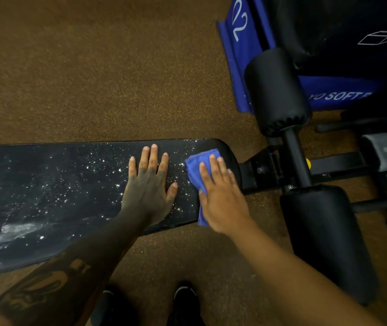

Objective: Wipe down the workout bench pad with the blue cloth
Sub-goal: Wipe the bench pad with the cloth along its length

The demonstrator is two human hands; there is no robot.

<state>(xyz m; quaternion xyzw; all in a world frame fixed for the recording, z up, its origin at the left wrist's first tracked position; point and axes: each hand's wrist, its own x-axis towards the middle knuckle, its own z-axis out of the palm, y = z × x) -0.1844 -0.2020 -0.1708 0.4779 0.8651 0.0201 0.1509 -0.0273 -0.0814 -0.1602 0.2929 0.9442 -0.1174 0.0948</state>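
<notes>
The black bench pad (58, 189) runs from the left edge to the middle of the view, speckled with white droplets and a pale smear near its left end. My left hand (149, 187) lies flat on the pad with fingers spread, holding nothing. Just to its right, my right hand (223, 198) presses the folded blue cloth (196, 167) onto the pad's rounded right end. Part of the cloth is hidden under my palm, with a corner showing below the hand at the pad's near edge.
Two black foam leg rollers (277, 90) (324, 236) on a black steel frame (293, 156) stand right of the pad. A blue and black soft plyo box (241, 55) sits at the upper right. Brown speckled rubber floor (93, 67) surrounds everything. My shoes (185, 300) are at the bottom.
</notes>
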